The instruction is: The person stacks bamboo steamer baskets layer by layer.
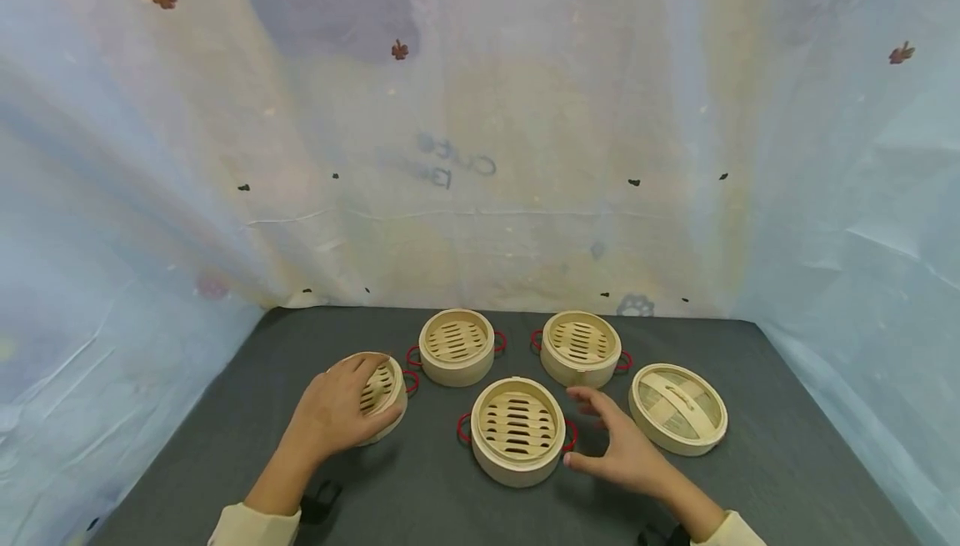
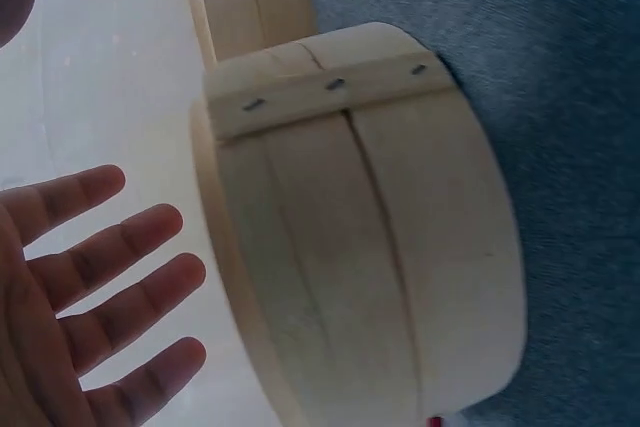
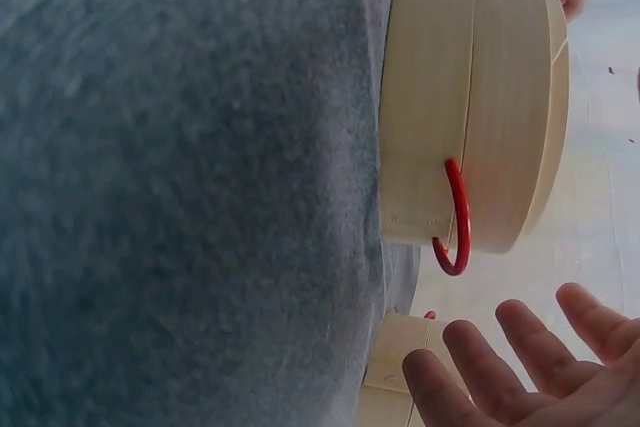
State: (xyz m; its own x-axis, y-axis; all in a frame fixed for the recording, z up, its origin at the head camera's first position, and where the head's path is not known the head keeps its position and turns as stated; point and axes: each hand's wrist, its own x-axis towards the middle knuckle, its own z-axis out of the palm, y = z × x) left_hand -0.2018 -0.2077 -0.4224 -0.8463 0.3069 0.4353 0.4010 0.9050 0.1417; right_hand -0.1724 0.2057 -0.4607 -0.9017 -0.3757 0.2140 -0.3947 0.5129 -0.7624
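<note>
Over the leftmost bamboo steamer basket (image 1: 380, 400), my left hand (image 1: 341, 408) hovers with fingers spread, partly covering it in the head view. The left wrist view has its fingers (image 2: 130, 257) straight and apart from the basket's pale wooden side (image 2: 340, 217). My right hand (image 1: 622, 446) is in the air just right of the front middle steamer basket (image 1: 519, 432), fingers loosely extended and holding nothing. That basket has a slatted inside and red side handles; one red handle (image 3: 457, 222) shows near my right fingers.
Behind stand two similar steamer baskets, one at back centre (image 1: 457, 348) and one at back right (image 1: 581, 349). A round woven bamboo lid (image 1: 678, 409) lies at the right. Everything is on a dark grey tabletop (image 1: 442, 496), with a pale patterned curtain (image 1: 480, 254) behind.
</note>
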